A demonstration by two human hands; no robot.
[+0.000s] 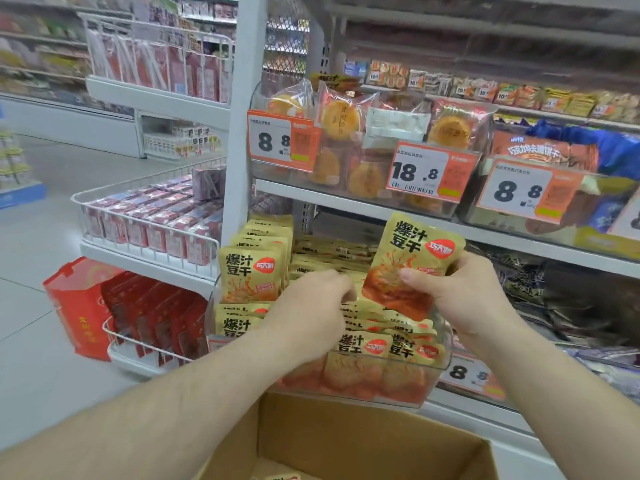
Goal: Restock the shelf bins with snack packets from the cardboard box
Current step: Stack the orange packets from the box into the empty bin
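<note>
Shop shelving fills the frame around your hands. Your right hand (457,292) pinches one yellow snack packet (412,265) upright above the clear shelf bin (433,379) at centre; your left hand (311,306), fingers curled, presses among the packets there. Below, at bottom centre, sits the cardboard box (346,441).

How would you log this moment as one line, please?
right hand: holds yellow packet | left hand: among packets in clear bin | cardboard box: below
</note>
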